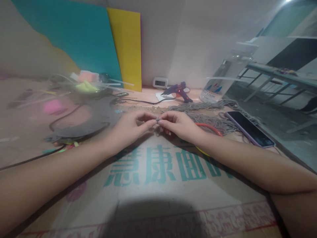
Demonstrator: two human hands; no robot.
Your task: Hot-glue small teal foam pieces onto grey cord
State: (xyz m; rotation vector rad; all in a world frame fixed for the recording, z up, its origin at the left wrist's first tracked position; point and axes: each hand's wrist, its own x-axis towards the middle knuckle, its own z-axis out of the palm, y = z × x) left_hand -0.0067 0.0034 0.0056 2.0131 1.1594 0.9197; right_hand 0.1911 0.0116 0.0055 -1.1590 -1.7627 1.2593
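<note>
1. Pinching a grey bit between thumb and fingers of the left hand and the right hand, tips nearly meeting around it; too small to tell exactly what.
2. Holding both hands curled and turned inward over a sheet; cannot tell whether touching it. Nearer the body than the hands, large teal characters.
3. Under the right hand's wrist, partly hidden, a red loop, with a yellow edge on the near side of the forearm.
4. Beyond the right hand and to its right, grey yarn in loose bundles; farther right, a phone lying screen up, dark.
5. Straight beyond the hands, on the tabletop, a glue gun with a small red light, nozzle toward the left.
6. Just behind the gun, seen from the hands, a small clock; well beyond the right hand, a clear bottle.
7. Left of the left hand, blurred, a pink lump and a lime lump.
8. Far beyond the left hand, upright, a teal board beside a yellow board.
</note>
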